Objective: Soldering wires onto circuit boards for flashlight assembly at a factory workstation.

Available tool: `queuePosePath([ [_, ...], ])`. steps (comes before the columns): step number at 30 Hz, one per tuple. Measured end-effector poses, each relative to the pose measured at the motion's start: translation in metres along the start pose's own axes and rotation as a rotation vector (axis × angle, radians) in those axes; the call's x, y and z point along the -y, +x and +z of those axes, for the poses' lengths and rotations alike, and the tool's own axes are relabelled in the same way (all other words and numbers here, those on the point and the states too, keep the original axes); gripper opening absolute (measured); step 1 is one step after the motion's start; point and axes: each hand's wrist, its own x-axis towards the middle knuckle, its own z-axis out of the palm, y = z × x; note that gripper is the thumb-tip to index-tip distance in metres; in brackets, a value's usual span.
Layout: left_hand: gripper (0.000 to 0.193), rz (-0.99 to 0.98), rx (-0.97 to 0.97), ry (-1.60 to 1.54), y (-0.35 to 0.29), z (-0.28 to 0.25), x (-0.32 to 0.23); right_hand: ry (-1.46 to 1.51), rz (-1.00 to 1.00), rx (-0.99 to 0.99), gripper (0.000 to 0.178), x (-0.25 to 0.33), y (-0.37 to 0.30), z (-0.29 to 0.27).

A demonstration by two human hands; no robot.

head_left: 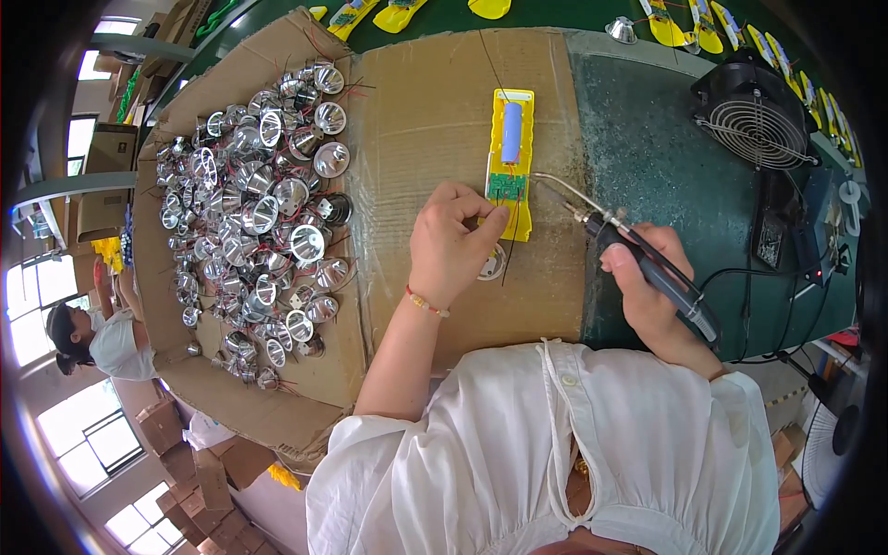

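A yellow plastic housing (523,224) lies on the cardboard in front of me, holding a lilac cylindrical battery (511,132) and a small green circuit board (506,185). Thumb and forefinger of my left hand (450,231) are pinched together at the board's lower edge, on a thin wire. A silver reflector cup (493,263) sits partly hidden beside that hand. My right hand (652,277) is wrapped round a soldering iron (655,270) with a thin curved metal feed tube (569,188). The iron's tip and the tube's end point at the board's right side.
At left, a large cardboard box (250,421) holds many silver reflector cups (264,213) with wires. A black fan with a wire guard (754,125) stands at right, near cables and a dark powered unit (814,231). More yellow housings (708,32) line the far edge. Another person (102,342) is at far left.
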Motion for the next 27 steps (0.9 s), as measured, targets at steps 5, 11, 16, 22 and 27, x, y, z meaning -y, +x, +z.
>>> queuePosePath([
  [5, 0.014, 0.003, 0.0, 0.006, 0.0, -0.001, 0.001, 0.035, 0.034, -0.06, 0.018, -0.008, -0.004, -0.012],
  [11, 0.012, 0.006, -0.001, 0.001, 0.0, -0.001, -0.001, 0.095, 0.132, -0.131, 0.017, -0.013, -0.012, -0.021],
  [16, 0.011, -0.051, 0.04, 0.006, 0.0, -0.002, -0.005, 0.107, 0.185, -0.142, 0.016, -0.014, -0.013, -0.024],
  [22, 0.011, -0.044, 0.038, 0.05, 0.001, -0.003, -0.004, 0.154, 0.211, -0.156, 0.016, -0.019, -0.013, -0.026],
  [27, 0.013, 0.051, -0.096, -0.083, -0.006, -0.005, -0.009, 0.175, 0.242, -0.172, 0.016, -0.014, -0.01, -0.032],
])
